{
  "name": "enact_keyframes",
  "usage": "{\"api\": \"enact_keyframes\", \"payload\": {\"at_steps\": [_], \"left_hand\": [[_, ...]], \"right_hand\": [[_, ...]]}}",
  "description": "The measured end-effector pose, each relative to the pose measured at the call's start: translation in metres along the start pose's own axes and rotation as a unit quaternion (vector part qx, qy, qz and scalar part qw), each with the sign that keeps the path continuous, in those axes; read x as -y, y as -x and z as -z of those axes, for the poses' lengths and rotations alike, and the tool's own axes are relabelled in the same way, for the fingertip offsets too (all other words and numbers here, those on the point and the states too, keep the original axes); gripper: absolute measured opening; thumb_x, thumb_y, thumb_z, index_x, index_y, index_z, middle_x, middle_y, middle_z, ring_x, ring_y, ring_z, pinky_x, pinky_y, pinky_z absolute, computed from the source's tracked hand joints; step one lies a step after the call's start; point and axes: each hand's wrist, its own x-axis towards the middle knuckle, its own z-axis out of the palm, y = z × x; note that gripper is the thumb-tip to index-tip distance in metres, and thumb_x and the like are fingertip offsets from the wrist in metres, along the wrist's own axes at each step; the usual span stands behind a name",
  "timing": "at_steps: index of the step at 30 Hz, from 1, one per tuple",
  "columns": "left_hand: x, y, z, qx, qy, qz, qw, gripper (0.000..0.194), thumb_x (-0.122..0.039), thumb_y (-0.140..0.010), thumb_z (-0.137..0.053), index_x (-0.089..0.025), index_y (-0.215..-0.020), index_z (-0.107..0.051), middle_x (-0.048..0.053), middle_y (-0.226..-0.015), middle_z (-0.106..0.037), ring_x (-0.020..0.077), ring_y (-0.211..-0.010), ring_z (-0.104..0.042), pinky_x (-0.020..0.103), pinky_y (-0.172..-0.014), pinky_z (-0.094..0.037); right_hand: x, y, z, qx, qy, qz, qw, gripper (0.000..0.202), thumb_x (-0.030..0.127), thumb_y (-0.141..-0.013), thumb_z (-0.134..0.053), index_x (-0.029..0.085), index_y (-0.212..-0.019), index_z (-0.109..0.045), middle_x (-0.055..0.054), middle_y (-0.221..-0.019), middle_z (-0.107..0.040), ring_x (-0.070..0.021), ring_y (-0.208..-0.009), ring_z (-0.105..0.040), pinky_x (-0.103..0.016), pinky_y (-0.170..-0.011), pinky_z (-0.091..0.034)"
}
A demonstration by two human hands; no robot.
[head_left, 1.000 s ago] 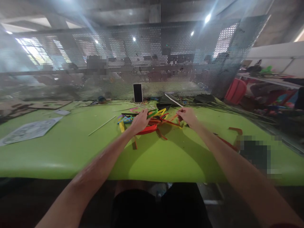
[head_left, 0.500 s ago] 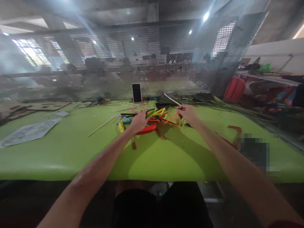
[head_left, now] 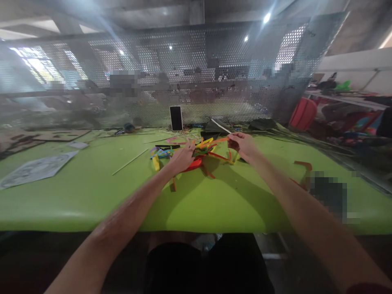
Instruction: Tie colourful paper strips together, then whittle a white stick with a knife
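The right hand's (head_left: 243, 143) fingertips pinch an orange strip (head_left: 221, 140), which stretches leftward from them. Left of these, the left hand (head_left: 183, 157), back upward, lies over piled coloured strips (head_left: 202, 152); I cannot tell its grip. Both forearms extend forward, converging.

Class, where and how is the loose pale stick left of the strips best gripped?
Pinch the pale stick near its middle, from above, probably with the nearer left hand: the stick looks thin and straight, and lies on the green table apart from the colourful strips.

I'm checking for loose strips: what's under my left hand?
Colored strips stick out around your left hand, on the green tabletop; whatever lies directly beneath your hand is covered.
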Motion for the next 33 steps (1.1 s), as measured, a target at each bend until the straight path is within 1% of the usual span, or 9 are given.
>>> {"api": "enact_keyframes", "payload": {"at_steps": [5, 11, 16, 19, 22, 24, 27, 30, 33], "left_hand": [[0.001, -0.001, -0.002, -0.008, 0.012, 0.006, 1.0, 0.047, -0.023, -0.09, -0.051, -0.017, -0.137, -0.049, 0.018, -0.144, -0.052, 0.0328, -0.117, -0.064, 0.042, -0.096, -0.052], [0.012, -0.008, -0.012, -0.052, 0.074, 0.031, 0.995, 0.044, -0.027, -0.095, -0.051, -0.015, -0.137, -0.049, 0.016, -0.134, -0.061, 0.0309, -0.125, -0.059, 0.043, -0.105, -0.047], [0.016, -0.012, -0.021, -0.098, 0.11, 0.068, 0.987, 0.046, -0.039, -0.101, -0.044, -0.013, -0.139, -0.049, 0.019, -0.136, -0.06, 0.0325, -0.127, -0.057, 0.046, -0.107, -0.045], [0.012, -0.01, -0.019, -0.101, 0.107, 0.05, 0.988, 0.044, -0.037, -0.101, -0.045, -0.014, -0.138, -0.048, 0.018, -0.136, -0.059, 0.0307, -0.127, -0.057, 0.045, -0.108, -0.045], [0.003, -0.003, -0.009, -0.077, 0.073, 0.018, 0.994, 0.042, -0.028, -0.098, -0.049, -0.014, -0.137, -0.048, 0.019, -0.138, -0.056, 0.0313, -0.125, -0.058, 0.045, -0.103, -0.048], [-0.004, 0.002, -0.002, -0.054, 0.043, 0.007, 0.998, 0.045, -0.025, -0.095, -0.052, -0.013, -0.138, -0.047, 0.021, -0.143, -0.051, 0.0335, -0.124, -0.058, 0.046, -0.1, -0.05], [-0.011, 0.007, 0.006, -0.024, 0.016, 0.011, 1.0, 0.048, -0.022, -0.093, -0.053, -0.014, -0.14, -0.045, 0.022, -0.148, -0.045, 0.0348, -0.123, -0.06, 0.047, -0.099, -0.051], [-0.013, 0.008, 0.008, -0.005, 0.01, 0.02, 1.0, 0.053, -0.023, -0.093, -0.052, -0.015, -0.144, -0.041, 0.022, -0.149, -0.043, 0.0357, -0.124, -0.06, 0.046, -0.098, -0.052], [-0.012, 0.007, 0.008, 0.006, 0.004, 0.013, 1.0, 0.051, -0.025, -0.094, -0.05, -0.014, -0.144, -0.041, 0.022, -0.151, -0.042, 0.0364, -0.123, -0.061, 0.046, -0.097, -0.052]], "right_hand": [[0.004, 0.001, 0.0, -0.013, -0.03, -0.016, 0.999, 0.013, 0.015, -0.076, -0.078, 0.016, -0.073, -0.066, 0.0, -0.063, -0.063, -0.0088, -0.057, -0.059, -0.023, -0.061, -0.055], [0.0, -0.003, 0.003, -0.055, 0.119, 0.039, 0.991, 0.011, 0.014, -0.073, -0.075, 0.016, -0.068, -0.065, 0.002, -0.053, -0.058, -0.0079, -0.045, -0.052, -0.021, -0.045, -0.046], [-0.002, -0.002, 0.002, -0.03, 0.135, 0.066, 0.988, 0.009, 0.012, -0.073, -0.071, 0.014, -0.068, -0.065, 0.003, -0.052, -0.057, -0.0063, -0.041, -0.05, -0.02, -0.043, -0.043], [-0.003, 0.0, 0.0, -0.033, 0.165, 0.063, 0.984, 0.011, 0.01, -0.075, -0.07, 0.014, -0.066, -0.064, 0.004, -0.05, -0.057, -0.0061, -0.041, -0.05, -0.019, -0.043, -0.042], [-0.004, 0.001, -0.002, -0.036, 0.185, 0.05, 0.981, 0.014, 0.008, -0.075, -0.069, 0.015, -0.065, -0.063, 0.004, -0.049, -0.056, -0.0063, -0.04, -0.049, -0.02, -0.044, -0.043], [-0.004, 0.001, -0.003, -0.033, 0.169, 0.046, 0.984, 0.013, 0.011, -0.076, -0.071, 0.015, -0.066, -0.063, 0.003, -0.051, -0.057, -0.0068, -0.042, -0.051, -0.021, -0.046, -0.045], [-0.001, 0.002, -0.003, -0.011, 0.097, 0.04, 0.994, 0.01, 0.017, -0.076, -0.075, 0.016, -0.072, -0.065, 0.002, -0.056, -0.059, -0.0081, -0.048, -0.054, -0.022, -0.051, -0.049], [0.002, 0.003, -0.002, 0.008, 0.023, 0.026, 0.999, 0.011, 0.019, -0.076, -0.077, 0.017, -0.076, -0.066, 0.001, -0.061, -0.062, -0.0093, -0.054, -0.056, -0.024, -0.057, -0.052], [0.005, 0.003, 0.0, 0.005, -0.035, 0.001, 0.999, 0.011, 0.016, -0.076, -0.076, 0.017, -0.076, -0.065, 0.0, -0.066, -0.063, -0.0101, -0.06, -0.058, -0.025, -0.062, -0.055]]}}
